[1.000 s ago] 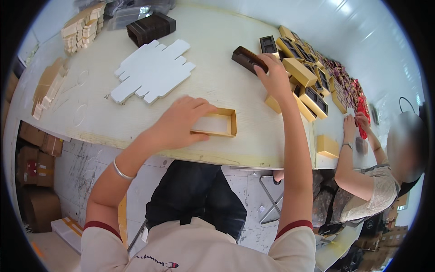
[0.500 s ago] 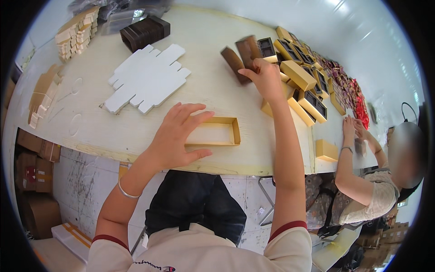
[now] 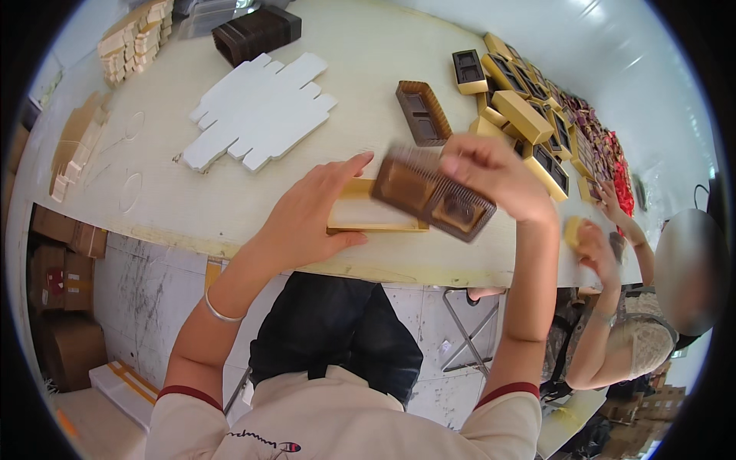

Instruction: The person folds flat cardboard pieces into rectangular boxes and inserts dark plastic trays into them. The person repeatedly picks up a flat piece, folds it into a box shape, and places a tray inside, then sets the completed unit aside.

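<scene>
My right hand (image 3: 491, 175) holds a brown plastic insert tray (image 3: 433, 199) with two cavities, tilted just above a shallow gold box (image 3: 368, 216) that lies near the table's front edge. My left hand (image 3: 310, 215) rests on the left end of that gold box, fingers spread along its side. A second brown insert tray (image 3: 422, 113) lies on the table beyond my right hand.
Flat white die-cut cardboard blanks (image 3: 257, 109) lie at centre left, a stack of dark trays (image 3: 255, 32) behind them. Several gold boxes with brown inserts (image 3: 529, 115) crowd the right. A seated co-worker (image 3: 636, 322) handles items at the right. Cartons (image 3: 65, 253) stand under the table.
My right hand has carried a brown insert tray from the far pile back over the gold box. My left hand stayed on the box, shifting to its left end.
</scene>
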Motion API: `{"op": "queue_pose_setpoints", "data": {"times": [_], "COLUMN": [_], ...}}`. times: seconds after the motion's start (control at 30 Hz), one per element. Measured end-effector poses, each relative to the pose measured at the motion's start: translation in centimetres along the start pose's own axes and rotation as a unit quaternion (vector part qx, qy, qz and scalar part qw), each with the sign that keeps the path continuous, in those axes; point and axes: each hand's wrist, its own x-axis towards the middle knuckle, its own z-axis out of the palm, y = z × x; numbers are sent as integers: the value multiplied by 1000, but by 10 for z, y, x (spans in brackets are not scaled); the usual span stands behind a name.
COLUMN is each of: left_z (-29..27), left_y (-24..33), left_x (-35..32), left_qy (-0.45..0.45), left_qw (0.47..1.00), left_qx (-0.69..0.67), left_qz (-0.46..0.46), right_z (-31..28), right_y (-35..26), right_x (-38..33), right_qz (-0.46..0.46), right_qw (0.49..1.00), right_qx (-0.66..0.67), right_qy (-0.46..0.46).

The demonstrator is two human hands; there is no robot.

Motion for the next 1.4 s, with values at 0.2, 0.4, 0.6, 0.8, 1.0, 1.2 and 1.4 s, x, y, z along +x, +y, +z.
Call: {"op": "queue_pose_setpoints", "data": {"times": [0.2,0.4,0.6,0.8,1.0,1.2,1.4], "left_z": [-4,-1,-4,-2,-2,-4,-4], "left_y": [2,-1,-1,0,-3,-3,-3], "left_x": [0,2,1,0,0,1,1], "left_qy": [-40,-35,-38,-8,-44,-55,-75], "left_qw": [999,999,998,997,999,998,997], "left_qx": [-17,-33,-42,-81,-12,-10,-12], "left_qz": [-14,-23,-36,-19,2,6,0], "right_z": [28,31,39,40,53,88,48], "right_y": [-12,18,12,-2,13,4,19], "right_x": [16,7,-46,-54,-55,-55,-61], "right_qz": [204,-56,-176,-138,-89,-143,-132], "right_qw": [974,981,933,927,956,877,975], "right_qx": [-87,-59,-308,-340,-272,-452,-177], "right_qy": [-49,173,66,77,67,85,31]}}
